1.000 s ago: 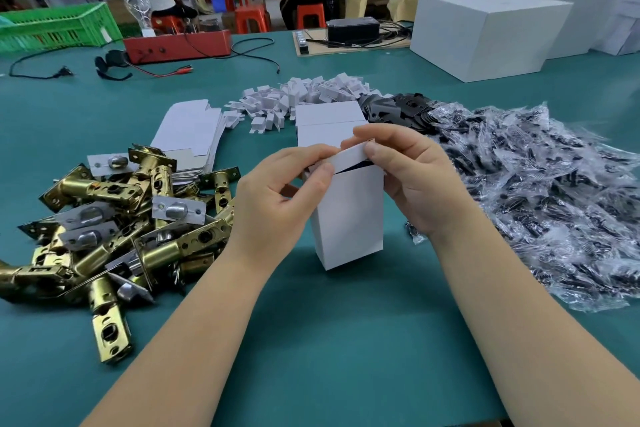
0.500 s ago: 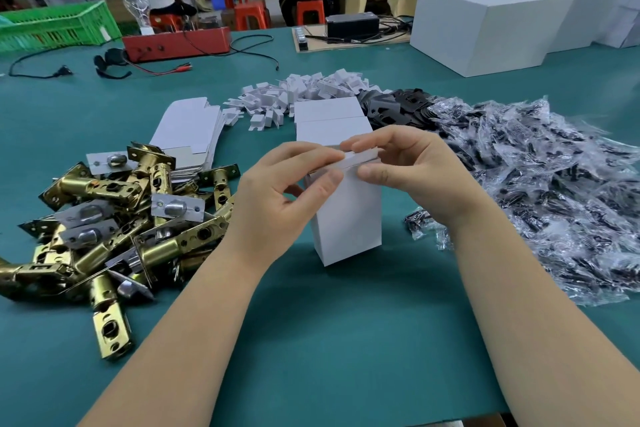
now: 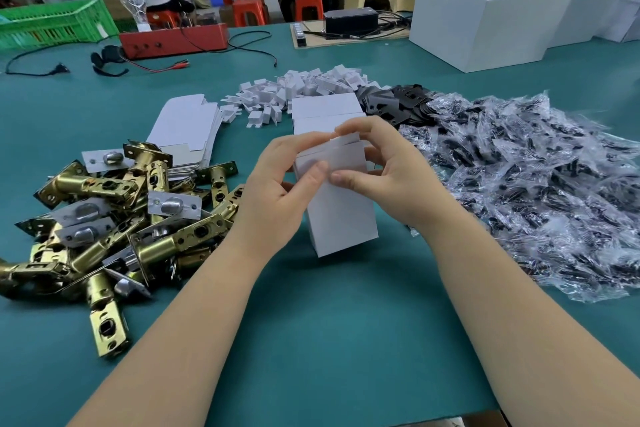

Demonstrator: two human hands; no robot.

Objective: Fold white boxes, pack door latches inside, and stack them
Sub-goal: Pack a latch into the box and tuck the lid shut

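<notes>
Head view. A small white box [image 3: 341,215] stands upright on the green table [image 3: 329,340], centre of frame, its lower end on the surface. Plain matte white card, no print, tall and narrow, slightly tilted; near bottom corner sharp. Top flap almost closed, with a thin card edge still showing along the upper rim.

Left hand [image 3: 277,198] wraps the box's upper left side, fingers curled over the top, thumb pressed on the front face near the flap. Right hand [image 3: 388,177] grips the upper right side, fingers arched over the top edge, thumb tip on the front, nearly meeting the left thumb. Both hands have hold of the box.

Just behind it, two more closed white boxes [image 3: 325,111], lying one against the other. Left: a heap of brass door latches [image 3: 114,211], some with silver faceplates. Behind that heap, a stack of flat unfolded box blanks [image 3: 187,125]. Far centre: a pile of small white card inserts [image 3: 298,87], with black metal plates [image 3: 391,100] just beside it. Right: a wide spread of clear plastic packets [image 3: 526,184] with dark contents. Far right: large white cartons [image 3: 485,17].
</notes>
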